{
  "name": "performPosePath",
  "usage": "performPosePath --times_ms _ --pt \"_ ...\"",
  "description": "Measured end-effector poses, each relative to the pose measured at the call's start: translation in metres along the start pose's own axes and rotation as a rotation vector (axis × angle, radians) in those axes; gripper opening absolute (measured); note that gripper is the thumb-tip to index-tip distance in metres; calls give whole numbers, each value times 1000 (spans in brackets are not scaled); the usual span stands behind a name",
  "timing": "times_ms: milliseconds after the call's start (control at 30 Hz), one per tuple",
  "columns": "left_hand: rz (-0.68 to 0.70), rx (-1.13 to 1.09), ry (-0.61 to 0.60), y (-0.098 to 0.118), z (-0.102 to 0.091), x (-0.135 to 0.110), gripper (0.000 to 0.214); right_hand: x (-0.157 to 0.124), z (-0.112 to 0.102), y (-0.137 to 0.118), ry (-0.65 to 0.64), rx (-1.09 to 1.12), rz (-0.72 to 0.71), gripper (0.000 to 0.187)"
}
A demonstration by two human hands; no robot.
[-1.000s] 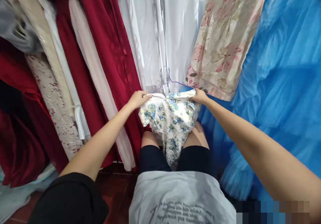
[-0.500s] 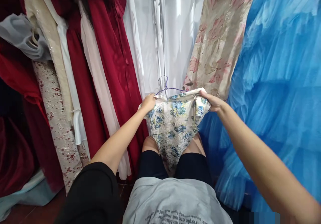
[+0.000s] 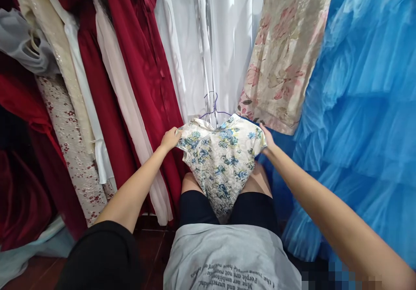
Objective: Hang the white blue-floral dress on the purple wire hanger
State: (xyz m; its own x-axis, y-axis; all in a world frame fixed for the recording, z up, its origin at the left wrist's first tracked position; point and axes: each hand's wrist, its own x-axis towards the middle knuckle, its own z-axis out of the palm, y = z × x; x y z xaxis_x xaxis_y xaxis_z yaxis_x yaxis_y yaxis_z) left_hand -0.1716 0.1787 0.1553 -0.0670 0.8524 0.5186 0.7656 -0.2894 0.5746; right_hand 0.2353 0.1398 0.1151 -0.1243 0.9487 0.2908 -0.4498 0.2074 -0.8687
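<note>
A white dress with blue floral print [image 3: 224, 155] hangs in front of my legs on a thin purple hanger [image 3: 215, 108]. Its neckline and both short sleeves are spread out. My left hand [image 3: 171, 138] is closed on the edge of the sleeve at the left. On the other side, my right hand [image 3: 267, 139] grips the opposite sleeve, its fingers partly hidden by the cloth. The lower part of the dress falls between my thighs.
Dark red dresses [image 3: 139, 64], a pale pink one [image 3: 113, 64] and a beige sequined one [image 3: 55, 30] hang at the left. White fabric [image 3: 224, 43] hangs behind, beside a beige floral garment [image 3: 279, 64]. Ruffled blue tulle [image 3: 367, 121] fills the right.
My left hand has moved outward from the shoulder to the sleeve edge. My right hand has shifted slightly down and inward. The folded collar and sleeves now lie flatter and wider.
</note>
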Motion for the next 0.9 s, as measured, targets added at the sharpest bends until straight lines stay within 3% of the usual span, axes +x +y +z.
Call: performPosePath --times_ms 100,167,267,367,500,633,767,833,900 --pt "-74 -149 -97 -17 8 -14 21 -5 -12 -12 29 -252 28 51" --pt "-99 -244 -118 -16 15 -21 18 -7 -8 -18 81 -409 -76 49" --pt "-78 -336 -66 -4 24 -25 18 -5 9 -23 223 -438 -242 52" --pt "-34 -357 33 13 28 -27 36 -2 22 -28 326 -375 -292 53" --pt "121 -156 230 33 30 -38 74 -12 27 -37 395 -317 -327 51" --pt "353 171 325 55 35 -50 93 -62 41 -35 467 -281 -491 38" --pt "545 211 215 75 47 -57 102 -137 72 -23 318 -536 -625 32" --pt "601 154 155 81 54 -62 103 -167 87 -18 155 -688 -688 33" --pt "541 82 85 83 60 -69 95 -188 102 -16 -44 -812 -743 29"
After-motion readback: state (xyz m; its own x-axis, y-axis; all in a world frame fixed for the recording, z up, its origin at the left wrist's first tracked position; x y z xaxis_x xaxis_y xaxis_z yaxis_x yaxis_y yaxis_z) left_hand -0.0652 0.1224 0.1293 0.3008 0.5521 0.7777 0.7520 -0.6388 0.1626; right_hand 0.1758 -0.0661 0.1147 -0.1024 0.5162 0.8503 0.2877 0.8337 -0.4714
